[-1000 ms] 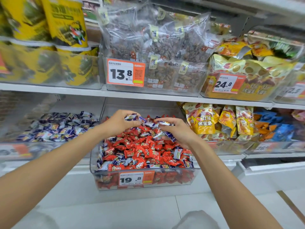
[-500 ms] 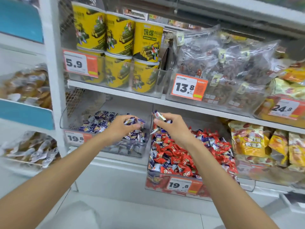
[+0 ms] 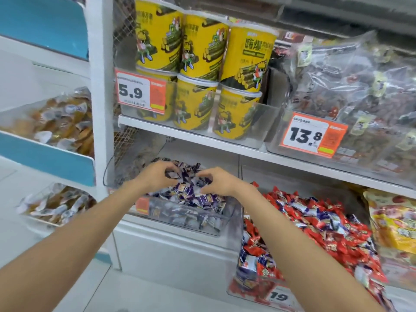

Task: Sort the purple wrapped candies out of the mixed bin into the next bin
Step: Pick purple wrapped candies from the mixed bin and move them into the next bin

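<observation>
Two curled grips, your left hand (image 3: 155, 176) and right hand (image 3: 219, 182), hover over the next bin (image 3: 191, 224); whether they hold anything is unclear. Purple candies (image 3: 246, 260) lie in the mixed bin (image 3: 245, 288), rightward along the shelf (image 3: 171, 251), nearest your right hand.

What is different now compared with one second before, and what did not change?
Both hands carried purple candies leftward from the mixed bin to the next bin: the left hand first, the right hand after. Both now sit over its pile with curled fingers; whether they still pinch candies is too blurred to tell. The bins and the yellow tubs above stayed in place.
</observation>
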Demonstrator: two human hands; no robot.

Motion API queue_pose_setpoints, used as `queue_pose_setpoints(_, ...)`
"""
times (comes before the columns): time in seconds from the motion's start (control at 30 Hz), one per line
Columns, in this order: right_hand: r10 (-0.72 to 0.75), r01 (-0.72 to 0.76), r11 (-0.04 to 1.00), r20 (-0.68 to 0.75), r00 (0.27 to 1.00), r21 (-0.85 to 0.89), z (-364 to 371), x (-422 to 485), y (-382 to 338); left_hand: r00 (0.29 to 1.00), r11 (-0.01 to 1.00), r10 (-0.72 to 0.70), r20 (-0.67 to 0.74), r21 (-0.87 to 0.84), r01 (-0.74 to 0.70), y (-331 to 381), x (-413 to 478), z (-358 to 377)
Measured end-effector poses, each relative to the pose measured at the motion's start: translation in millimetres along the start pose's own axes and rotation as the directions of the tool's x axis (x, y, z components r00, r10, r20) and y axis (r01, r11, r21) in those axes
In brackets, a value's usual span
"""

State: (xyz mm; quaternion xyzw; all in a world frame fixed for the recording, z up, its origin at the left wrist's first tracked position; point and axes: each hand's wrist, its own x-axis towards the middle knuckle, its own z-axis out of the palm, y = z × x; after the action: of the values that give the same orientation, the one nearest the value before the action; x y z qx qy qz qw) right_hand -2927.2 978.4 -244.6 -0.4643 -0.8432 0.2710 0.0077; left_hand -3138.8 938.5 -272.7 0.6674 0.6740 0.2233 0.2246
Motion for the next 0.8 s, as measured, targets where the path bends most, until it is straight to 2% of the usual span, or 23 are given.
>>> queue_pose_setpoints(0.07, -0.035, 0.027, 0.998, -0.129, 0.991, -0.063, -7, -22, 8, 0.999, 0.996, 0.049, 0.016, 0.079, -0.050, 2, -7, 4)
queue_pose_setpoints(0.13, -0.073, 0.038, 0.993, -0.320, 0.945, -0.114, -14, -53, 22, 0.996, 0.987, 0.088, 0.021, 0.131, -0.090, 13, -17, 5)
queue_pose_setpoints(0.2, -0.084, 0.019, 0.990, -0.471, 0.878, -0.141, -24, -91, 44, 0.991, 0.984, 0.135, 0.018, 0.114, -0.136, 32, -28, 8)
queue_pose_setpoints(0.23, -0.054, -0.017, 0.990, -0.498, 0.865, -0.138, -30, -110, 58, 0.987, 0.982, 0.162, 0.014, 0.094, -0.162, 45, -32, 10)
queue_pose_setpoints(0.37, 0.119, -0.185, 0.978, -0.463, 0.878, -0.099, -45, -178, 115, 0.953, 0.950, 0.302, 0.020, 0.079, -0.302, 103, -38, 31)
queue_pose_setpoints(0.47, 0.192, -0.237, 0.970, -0.440, 0.877, -0.050, -50, -213, 141, 0.930, 0.927, 0.364, 0.048, 0.077, -0.366, 147, -36, 53)
queue_pose_setpoints(0.63, 0.204, -0.243, 0.970, -0.439, 0.875, -0.032, -61, -235, 171, 0.906, 0.903, 0.391, 0.160, 0.124, -0.412, 193, -20, 92)
queue_pose_setpoints(0.8, 0.202, -0.213, 0.977, -0.403, 0.893, 0.017, -63, -200, 186, 0.909, 0.903, 0.344, 0.237, 0.181, -0.389, 217, 14, 131)
